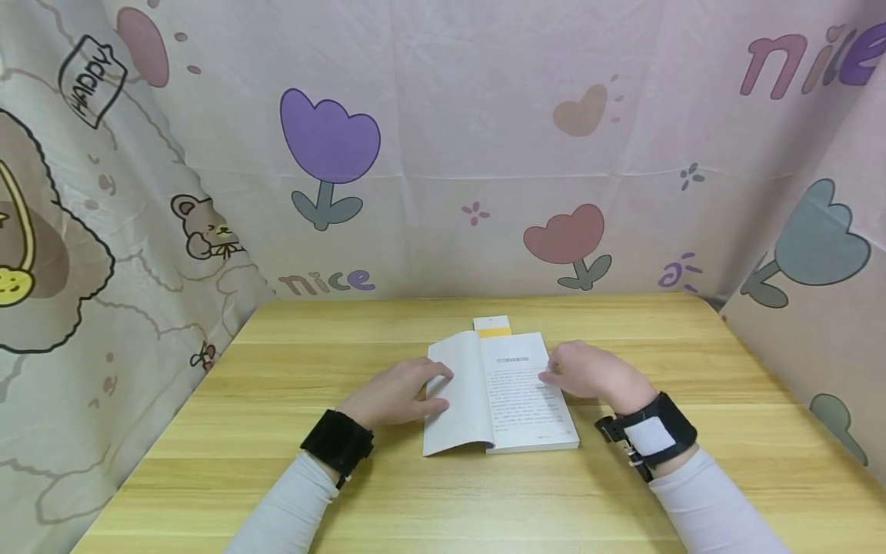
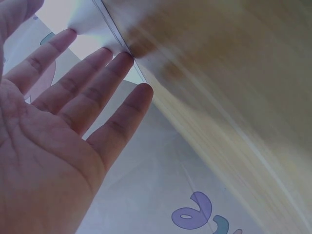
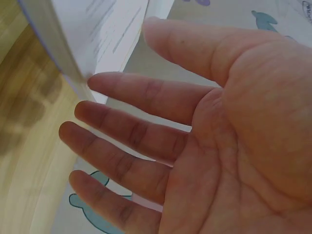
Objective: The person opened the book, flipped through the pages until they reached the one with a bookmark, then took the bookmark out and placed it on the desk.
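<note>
A book (image 1: 526,392) lies open on the wooden table, its left leaf blank and slightly raised at the lower edge, its right page printed with lines of text. My left hand (image 1: 398,392) reaches over the left leaf, fingers extended and spread. In the left wrist view, the fingertips of my left hand (image 2: 73,112) are right at the book's edge. On the other side, my right hand (image 1: 588,373) is at the right page's outer edge. The right wrist view shows my right hand (image 3: 161,131) with its fingers spread, the index fingertip by the page edge (image 3: 73,80).
A white card with a yellow band (image 1: 493,326) sticks out past the book's top edge. The wooden table (image 1: 311,338) meets a patterned cloth backdrop (image 1: 443,115) at the back, with more printed cloth at both sides.
</note>
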{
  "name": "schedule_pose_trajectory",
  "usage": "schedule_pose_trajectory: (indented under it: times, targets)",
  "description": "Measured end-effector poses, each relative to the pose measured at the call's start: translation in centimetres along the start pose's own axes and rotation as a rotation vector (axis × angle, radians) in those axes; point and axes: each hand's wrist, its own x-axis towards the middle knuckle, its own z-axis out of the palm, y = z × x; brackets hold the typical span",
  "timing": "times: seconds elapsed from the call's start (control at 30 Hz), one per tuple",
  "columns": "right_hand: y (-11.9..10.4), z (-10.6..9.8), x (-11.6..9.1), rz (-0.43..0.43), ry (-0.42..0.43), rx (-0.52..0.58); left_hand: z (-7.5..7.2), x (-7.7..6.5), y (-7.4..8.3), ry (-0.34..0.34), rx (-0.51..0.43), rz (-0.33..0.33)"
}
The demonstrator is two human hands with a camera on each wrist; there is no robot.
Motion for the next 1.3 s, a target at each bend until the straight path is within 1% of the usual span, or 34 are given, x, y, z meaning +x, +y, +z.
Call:
schedule_pose_trajectory:
  times: [0.23, 0.47, 0.57, 0.7, 0.8, 1.1, 1.2, 1.3]
  targets:
    - [0.6, 0.1, -0.1, 0.033, -0.008, 0.015, 0.1, -0.1, -0.2, -0.012, 0.012, -0.011]
    - [0.7, 0.1, -0.1, 0.025, -0.019, 0.01, 0.1, 0.0, -0.2, -0.014, 0.015, -0.011]
    - [0.8, -0.2, -0.2, 0.008, -0.005, -0.01, 0.0, -0.1, -0.2, -0.015, 0.014, -0.014]
    - [0.7, -0.7, -0.4, -0.047, 0.031, -0.045, 0.1, -0.1, -0.2, -0.017, 0.013, -0.019]
    - [0.5, -1.1, -0.6, -0.106, 0.054, -0.034, 0.1, 0.0, -0.2, -0.017, 0.013, -0.02]
    - [-0.4, -2.3, -1.3, -0.324, 0.143, 0.1, 0.0, -0.1, -0.3, -0.012, 0.01, -0.009]
    - [-0.9, -2.4, -1.5, -0.378, 0.162, 0.117, 0.1, -0.1, -0.4, -0.01, 0.006, -0.006]
    - [-1.6, -2.4, -1.6, -0.407, 0.16, 0.125, 0.1, -0.1, -0.4, -0.011, 0.0, -0.007]
